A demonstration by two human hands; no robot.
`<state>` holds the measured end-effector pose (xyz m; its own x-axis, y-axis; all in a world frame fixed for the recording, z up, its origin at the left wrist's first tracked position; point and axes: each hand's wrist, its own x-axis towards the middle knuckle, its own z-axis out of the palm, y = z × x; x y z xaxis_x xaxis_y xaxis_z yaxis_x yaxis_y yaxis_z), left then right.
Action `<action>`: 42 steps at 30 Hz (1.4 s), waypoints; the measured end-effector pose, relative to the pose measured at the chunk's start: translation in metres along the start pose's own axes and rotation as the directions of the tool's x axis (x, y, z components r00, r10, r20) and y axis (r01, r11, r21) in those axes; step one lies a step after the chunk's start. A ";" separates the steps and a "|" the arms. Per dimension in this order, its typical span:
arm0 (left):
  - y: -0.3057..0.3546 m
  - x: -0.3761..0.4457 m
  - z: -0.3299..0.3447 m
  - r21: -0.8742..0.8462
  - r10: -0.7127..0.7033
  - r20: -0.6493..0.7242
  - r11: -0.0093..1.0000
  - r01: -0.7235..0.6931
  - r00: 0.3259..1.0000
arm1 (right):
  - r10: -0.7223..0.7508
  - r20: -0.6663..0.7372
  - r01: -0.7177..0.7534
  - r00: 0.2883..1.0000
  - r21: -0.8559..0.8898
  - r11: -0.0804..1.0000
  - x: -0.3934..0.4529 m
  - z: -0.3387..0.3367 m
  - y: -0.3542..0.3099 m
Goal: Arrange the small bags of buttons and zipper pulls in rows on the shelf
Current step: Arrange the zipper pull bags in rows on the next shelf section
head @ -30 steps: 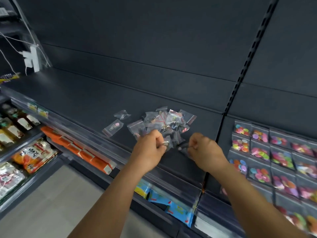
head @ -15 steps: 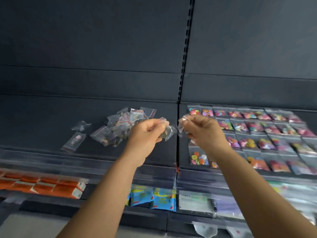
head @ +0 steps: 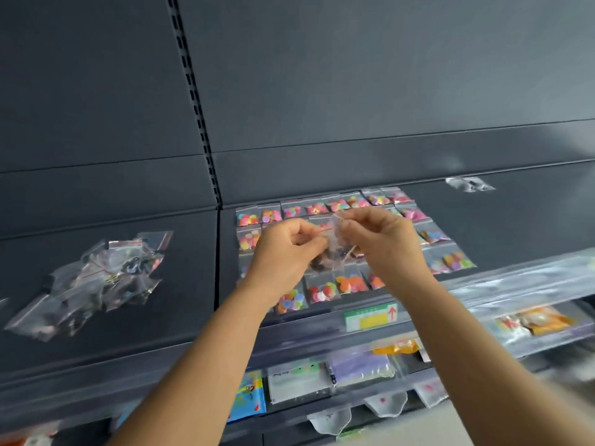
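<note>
Soft, even light falls from above and in front, so the dark shelf [head: 106, 342] stays dim and casts almost no shadows. The hands [head: 335, 249] are well lit yet slightly smeared. Left of them the heap of clear bags [head: 96, 281] glints with pale glare and blurs. The plastic strip [head: 528, 281] to their right shines white and streaks. Below them everything softens, and the shelf lines bow toward the frame's edges.
</note>
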<state>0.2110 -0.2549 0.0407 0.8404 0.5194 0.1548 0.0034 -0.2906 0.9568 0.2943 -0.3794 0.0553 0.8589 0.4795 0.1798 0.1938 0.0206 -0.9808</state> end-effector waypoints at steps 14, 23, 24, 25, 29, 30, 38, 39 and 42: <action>0.056 0.044 0.216 -0.124 -0.076 0.081 0.989 0.086 0.994 | 0.088 -0.133 -0.109 0.987 -0.156 0.982 0.041 -0.228 0.029; 0.080 0.071 0.306 -0.018 0.066 -0.001 0.998 -0.066 0.998 | 0.115 -0.115 -0.130 0.987 -0.140 0.982 0.064 -0.308 0.040; 0.080 0.076 0.313 -0.023 0.067 -0.002 0.997 -0.067 0.998 | 0.139 -0.131 -0.152 0.982 -0.097 0.984 0.067 -0.313 0.042; 0.080 0.082 0.319 -0.031 0.061 0.000 0.998 -0.061 0.998 | 0.168 -0.144 -0.177 0.975 -0.054 0.983 0.070 -0.318 0.045; 0.078 0.108 0.341 -0.050 0.019 0.041 0.999 -0.017 0.999 | 0.206 -0.190 -0.212 0.960 -0.009 0.977 0.087 -0.333 0.053; 0.078 0.116 0.344 -0.043 0.020 0.050 0.999 -0.018 0.999 | 0.199 -0.202 -0.206 0.959 -0.015 0.978 0.093 -0.336 0.054; 0.072 0.176 0.359 -0.054 -0.002 0.119 0.998 0.008 0.993 | 0.175 -0.250 -0.206 0.952 -0.101 0.973 0.148 -0.352 0.071; 0.071 0.182 0.360 -0.051 -0.005 0.127 0.999 0.011 0.992 | 0.172 -0.268 -0.206 0.948 -0.104 0.973 0.154 -0.354 0.074; 0.066 0.199 0.364 -0.041 -0.012 0.105 0.999 0.017 0.994 | 0.165 -0.326 -0.205 0.931 -0.094 0.974 0.171 -0.362 0.084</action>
<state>0.5758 -0.4633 0.0450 0.8924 0.4360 0.1164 -0.0049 -0.2485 0.9686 0.6288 -0.6129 0.0313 0.9860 0.1637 0.0305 0.0571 -0.1604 -0.9854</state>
